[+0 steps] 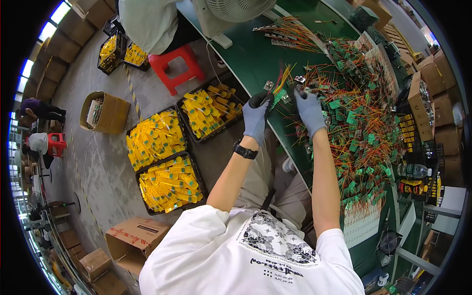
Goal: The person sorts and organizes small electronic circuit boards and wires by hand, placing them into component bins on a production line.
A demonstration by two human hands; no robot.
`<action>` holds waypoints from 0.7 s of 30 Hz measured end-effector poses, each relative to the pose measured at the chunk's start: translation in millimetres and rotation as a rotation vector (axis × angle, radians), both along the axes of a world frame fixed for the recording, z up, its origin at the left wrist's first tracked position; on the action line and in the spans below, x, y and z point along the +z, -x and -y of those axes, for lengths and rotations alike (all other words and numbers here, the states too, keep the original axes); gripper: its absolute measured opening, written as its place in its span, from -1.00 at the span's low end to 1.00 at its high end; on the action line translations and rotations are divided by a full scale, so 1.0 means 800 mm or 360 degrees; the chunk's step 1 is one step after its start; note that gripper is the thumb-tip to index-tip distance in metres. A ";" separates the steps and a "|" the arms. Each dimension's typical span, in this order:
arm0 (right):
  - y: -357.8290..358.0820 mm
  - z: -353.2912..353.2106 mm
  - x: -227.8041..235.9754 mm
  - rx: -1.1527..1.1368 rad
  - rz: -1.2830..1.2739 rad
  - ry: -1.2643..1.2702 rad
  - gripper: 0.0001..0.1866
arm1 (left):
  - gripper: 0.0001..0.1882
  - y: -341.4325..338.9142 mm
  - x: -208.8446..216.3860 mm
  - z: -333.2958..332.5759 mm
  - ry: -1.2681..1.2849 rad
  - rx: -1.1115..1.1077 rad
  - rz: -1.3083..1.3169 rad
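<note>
My left hand (257, 117), in a grey-blue glove with dark fingertips, is closed on a small green circuit board (280, 95). Red and yellow wires (282, 78) stick up from around that board. A small metal part (268, 85) shows just beyond the left fingertips. My right hand (309, 112), gloved the same way, is a short way to the right with its fingers drawn together. Another metal piece (300, 78) shows at its fingertips; whether it is held is hidden. Beside the right hand spreads a large pile of wired circuit boards (356, 128) on the green table (250, 56).
Black crates of yellow pouches (158, 137) stand on the floor at left. A red stool (176, 66) and a person in light clothing (147, 24) are beyond them. A white fan (236, 10) stands at the table's far end. Cardboard boxes (135, 238) and a bottle (413, 170) flank the area.
</note>
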State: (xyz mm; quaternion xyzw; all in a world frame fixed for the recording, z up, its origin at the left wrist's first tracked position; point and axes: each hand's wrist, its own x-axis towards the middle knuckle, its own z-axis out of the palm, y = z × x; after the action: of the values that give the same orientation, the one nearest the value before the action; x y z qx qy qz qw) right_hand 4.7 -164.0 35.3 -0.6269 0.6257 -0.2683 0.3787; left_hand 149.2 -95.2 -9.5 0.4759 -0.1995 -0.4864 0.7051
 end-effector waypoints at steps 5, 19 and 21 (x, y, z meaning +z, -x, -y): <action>-0.004 -0.013 -0.019 0.0301 0.0011 0.0225 -0.68 | -0.70 -0.016 0.000 -0.008 0.0116 -0.0365 0.0402; -0.027 -0.008 -0.006 -0.0008 -0.0963 0.0657 -0.63 | -0.71 0.009 -0.018 0.021 0.0134 0.0057 0.0236; -0.038 -0.035 0.021 -0.0219 -0.0941 0.0547 -0.54 | -0.70 0.001 -0.021 0.007 0.0088 0.0099 0.0036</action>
State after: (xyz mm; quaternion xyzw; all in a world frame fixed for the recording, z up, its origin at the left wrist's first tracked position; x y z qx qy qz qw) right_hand 35.1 -135.6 51.8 -0.6885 0.6948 -0.2015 0.0509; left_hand 148.4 -100.5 -26.5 0.4676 -0.2059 -0.4532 0.7305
